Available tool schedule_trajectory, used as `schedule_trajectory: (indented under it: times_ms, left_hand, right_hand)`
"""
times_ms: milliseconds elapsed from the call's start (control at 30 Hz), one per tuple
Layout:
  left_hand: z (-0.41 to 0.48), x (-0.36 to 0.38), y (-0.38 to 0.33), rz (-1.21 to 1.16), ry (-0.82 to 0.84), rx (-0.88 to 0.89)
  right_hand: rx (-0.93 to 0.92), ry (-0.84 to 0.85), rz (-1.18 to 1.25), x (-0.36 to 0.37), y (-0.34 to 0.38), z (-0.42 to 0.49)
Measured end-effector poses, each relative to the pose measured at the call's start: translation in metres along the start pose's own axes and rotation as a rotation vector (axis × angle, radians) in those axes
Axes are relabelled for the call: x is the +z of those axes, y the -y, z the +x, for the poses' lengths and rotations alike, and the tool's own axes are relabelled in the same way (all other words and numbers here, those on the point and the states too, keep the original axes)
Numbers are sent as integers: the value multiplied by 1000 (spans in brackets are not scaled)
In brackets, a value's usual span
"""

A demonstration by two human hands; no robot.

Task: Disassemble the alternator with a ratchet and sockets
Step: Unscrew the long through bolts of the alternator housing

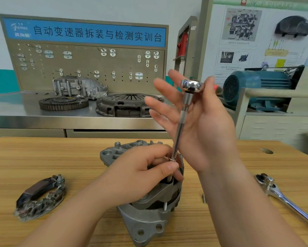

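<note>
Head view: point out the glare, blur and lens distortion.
Head view: glare on the chrome ratchet lying on the table and on the tool head atop the extension bar; fingers of the right hand look slightly motion-blurred; wide-angle lens skews the pegboard and poster board; lighting even, shadows faint.

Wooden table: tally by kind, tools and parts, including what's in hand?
Alternator: 1, the alternator standing mid-table
Removed parts: 1, a dark wired part on the left
Loose fasteners: 1, a small bolt
Tools: 2, a ratchet lying on the right and an extension bar held upright
Total: 5
</note>
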State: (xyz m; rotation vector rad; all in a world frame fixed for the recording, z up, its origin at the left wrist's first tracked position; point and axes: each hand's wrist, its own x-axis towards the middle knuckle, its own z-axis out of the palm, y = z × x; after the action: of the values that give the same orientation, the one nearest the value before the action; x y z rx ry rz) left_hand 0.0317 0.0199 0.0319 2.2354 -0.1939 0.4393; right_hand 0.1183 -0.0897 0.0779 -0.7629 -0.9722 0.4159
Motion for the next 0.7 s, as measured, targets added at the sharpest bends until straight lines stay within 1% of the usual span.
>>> schedule_trajectory:
  times_ms: [33,133,200,233,267,367,433,467,500,567,633,667,700]
  left_hand:
    - [0,0,0,0,-2,1]
    - [0,-1,1,-14,-16,-27]
    - [0,-1,1,-24,-20,-29]
    - [-1,0,1,-25,-20,-25]
    - [-1,0,0,-25,-19,-23]
    - [0,1,-1,-9,-15,-21]
    - [0,1,-2,-1,-13,-14]
    - [0,1,-2,2,-15,-17]
    - [0,0,-2,2,-17,-22]
    - [-1,0,-2,-1,-24,-25]
    - [0,0,-2,1,-31,-26]
    - [0,1,-2,2,-33,-28]
    - [0,1,-2,2,-31,-27]
  right_hand:
    - [-25,-9,-3,2,0,1]
    - [-241,-37,-156,2,3,0]
    - [-328,3,-280,3,5,-1]
    - [-332,19,-290,4,5,-2]
    - [-315,24,-244,5,5,-2]
    - [-129,40,-2,6,2,-1]
    - [-32,25,53,7,2,-2]
    - [-32,4,39,7,2,-2]
    - [-72,-17,0,8,2,-1]
    - [-219,-53,-137,8,4,-1]
    - [-328,-24,-262,8,5,-2]
    - [-338,11,-270,7,5,-3]
    - [-320,30,-223,8,6,-3]
